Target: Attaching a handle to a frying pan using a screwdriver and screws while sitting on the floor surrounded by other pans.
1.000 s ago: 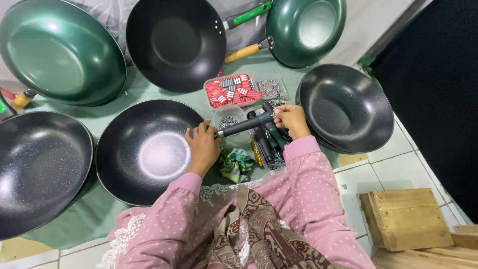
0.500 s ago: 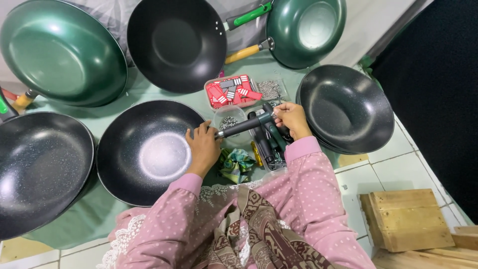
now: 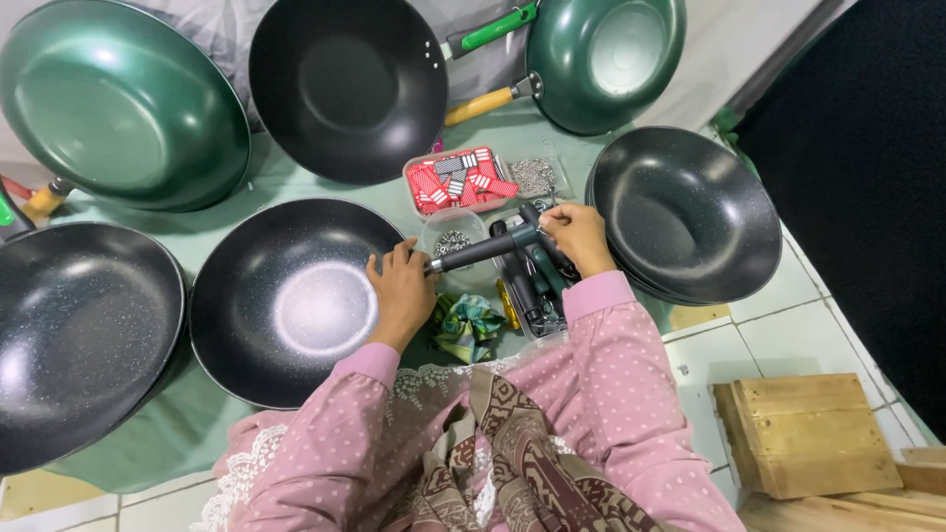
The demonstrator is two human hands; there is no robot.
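Note:
A black speckled pan lies in front of me on a green cloth. My left hand rests on its right rim, where a dark pan handle meets it. My right hand grips the far end of that handle, at a dark tool lying under it. Below the handle sit a small clear tub of metal screws and a crumpled green wrapper.
Several more pans ring the spot: a green one far left, a black one at the back, a green one back right, stacked black ones right, another left. A tray of red tags and a wooden box are nearby.
Both hands stay on the handle at the pan's rim. Nothing has visibly moved apart from a slight shift of the handle.

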